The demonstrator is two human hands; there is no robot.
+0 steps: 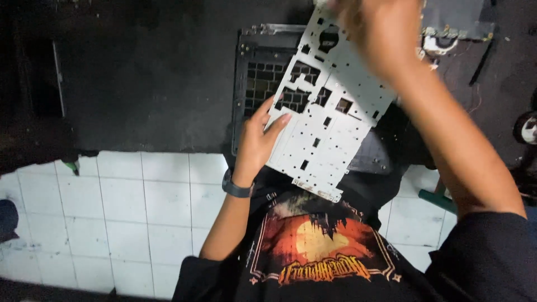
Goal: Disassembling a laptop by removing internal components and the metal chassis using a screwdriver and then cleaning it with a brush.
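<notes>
Both hands hold the metal plate point(327, 106) tilted above the laptop base point(263, 72): left hand point(258, 137) pinches its left edge, right hand point(380, 33) grips the far end. Best lifted evenly, so the thin sheet doesn't flex.

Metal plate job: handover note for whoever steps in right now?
Left hand: grips the left edge of the metal plate.
Right hand: blurred, on the plate's top edge.
Plate is tilted, lifted above the open laptop case on the dark mat.
Done: plate is out of the case.
Left: plate not yet set down.
</notes>
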